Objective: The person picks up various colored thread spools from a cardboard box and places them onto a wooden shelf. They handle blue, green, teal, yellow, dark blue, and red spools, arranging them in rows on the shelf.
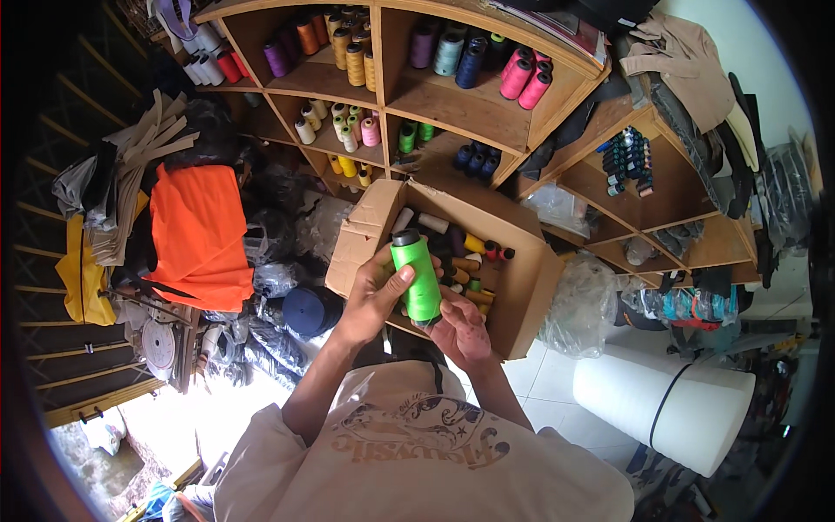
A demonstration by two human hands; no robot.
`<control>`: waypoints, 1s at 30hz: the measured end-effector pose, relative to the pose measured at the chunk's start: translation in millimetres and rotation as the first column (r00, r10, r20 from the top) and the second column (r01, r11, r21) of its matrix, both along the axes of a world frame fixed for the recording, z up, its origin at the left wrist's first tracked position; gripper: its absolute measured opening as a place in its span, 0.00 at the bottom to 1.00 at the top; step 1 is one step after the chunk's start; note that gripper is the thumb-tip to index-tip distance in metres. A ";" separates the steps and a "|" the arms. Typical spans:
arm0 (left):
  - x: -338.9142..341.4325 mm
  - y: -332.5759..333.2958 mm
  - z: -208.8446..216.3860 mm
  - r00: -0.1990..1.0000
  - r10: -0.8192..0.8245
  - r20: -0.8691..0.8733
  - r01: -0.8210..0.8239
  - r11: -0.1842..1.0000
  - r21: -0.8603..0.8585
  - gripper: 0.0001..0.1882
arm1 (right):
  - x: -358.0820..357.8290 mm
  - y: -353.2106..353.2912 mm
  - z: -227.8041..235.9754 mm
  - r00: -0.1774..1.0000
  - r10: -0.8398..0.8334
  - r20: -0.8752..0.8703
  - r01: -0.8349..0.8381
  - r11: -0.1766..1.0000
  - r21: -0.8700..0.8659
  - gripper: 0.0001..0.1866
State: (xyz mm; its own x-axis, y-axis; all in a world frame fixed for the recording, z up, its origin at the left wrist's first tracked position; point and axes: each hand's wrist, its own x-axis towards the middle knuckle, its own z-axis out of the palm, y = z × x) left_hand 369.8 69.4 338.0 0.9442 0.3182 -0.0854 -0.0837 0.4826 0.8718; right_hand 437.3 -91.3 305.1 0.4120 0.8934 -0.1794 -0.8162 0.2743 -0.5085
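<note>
A bright green cone of thread [417, 280] with a dark top end is held up in front of me, tilted slightly. My left hand [374, 291] is closed round its left side, the thumb lying across the front. At its lower right, the curled fingers of my right hand [465, 329] touch the bottom end of the cone. Beneath both hands stands an open cardboard box [531, 291]. Inside it lie loose thread spools of several colours, among them a yellow spool [474, 244] and a white spool [432, 223].
Wooden shelves [452, 109] with thread cones in many colours rise behind the box. Orange fabric [202, 235] and plastic-wrapped bundles lie to the left, with a dark blue roll [311, 311] nearby. A large white foam roll [665, 409] and a clear plastic bag [581, 304] sit at the right.
</note>
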 end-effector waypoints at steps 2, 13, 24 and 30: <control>-0.8 2.0 -0.1 1.000 0.007 -0.001 -0.007 1.000 0.007 0.27 | 3.0 2.3 1.5 1.000 0.021 0.013 -0.021 0.999 -0.036 0.28; -0.7 -19.9 -14.0 0.980 0.198 0.000 -0.196 0.968 0.156 0.25 | -27.4 31.0 -25.8 0.487 -0.105 0.867 0.573 0.787 -0.227 0.29; 9.1 -25.6 -50.7 0.871 0.467 -0.151 -0.410 0.862 0.300 0.25 | 14.8 -19.9 -156.9 0.241 0.459 0.855 0.282 0.810 -0.514 0.32; -21.0 -8.0 -88.6 0.858 0.380 -0.345 -0.319 0.921 0.222 0.25 | 146.2 -115.1 -397.2 0.076 0.916 0.395 0.669 0.247 -0.701 0.25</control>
State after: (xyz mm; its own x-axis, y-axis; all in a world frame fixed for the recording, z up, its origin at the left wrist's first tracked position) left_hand 348.8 61.4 249.4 0.6745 0.6588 -0.3333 0.1255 0.3426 0.9311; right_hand 583.5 -206.4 -92.1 0.7616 0.5408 -0.3570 0.4976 -0.8410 -0.2123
